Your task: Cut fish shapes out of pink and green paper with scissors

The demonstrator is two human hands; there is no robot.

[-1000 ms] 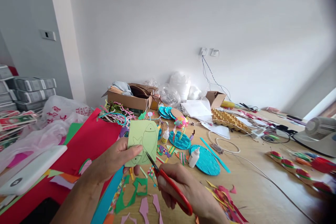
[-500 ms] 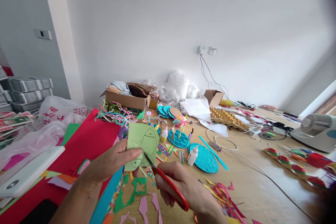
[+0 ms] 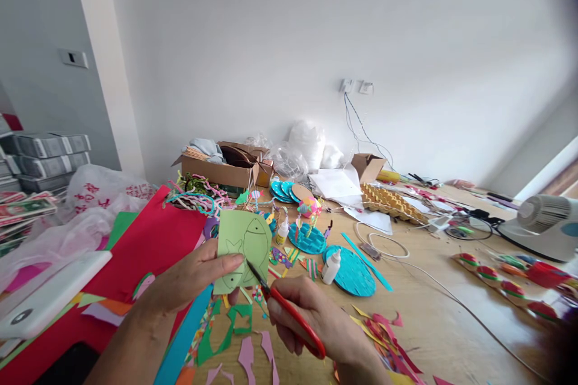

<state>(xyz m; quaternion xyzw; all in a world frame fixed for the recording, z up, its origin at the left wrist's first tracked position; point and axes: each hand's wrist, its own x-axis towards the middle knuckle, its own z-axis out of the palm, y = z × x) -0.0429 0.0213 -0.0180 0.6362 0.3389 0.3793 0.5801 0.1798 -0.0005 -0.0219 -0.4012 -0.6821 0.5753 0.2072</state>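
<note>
A light green paper [image 3: 232, 231] with fish outlines drawn on it is pinched in my left hand [image 3: 203, 271], thumb on top and fingertips beneath. My right hand [image 3: 311, 319] is closed around the handles of red scissors [image 3: 295, 319]. Their dark blades lie against the paper's lower part, just right of my left thumb. Under the paper, green and pink paper scraps [image 3: 247, 358] are scattered on the table.
Two glue bottles [image 3: 332, 267] stand near blue discs [image 3: 354, 277] beyond my hands. Red paper [image 3: 135, 252] and a white phone [image 3: 52, 295] lie left. Colourful strips [image 3: 388, 343], a white cable [image 3: 456, 298] and a small fan [image 3: 539, 228] are right. A cardboard box [image 3: 217, 171] sits behind.
The green paper's upper part has shifted very slightly left. My right hand and the scissors have barely moved; both hands keep their hold.
</note>
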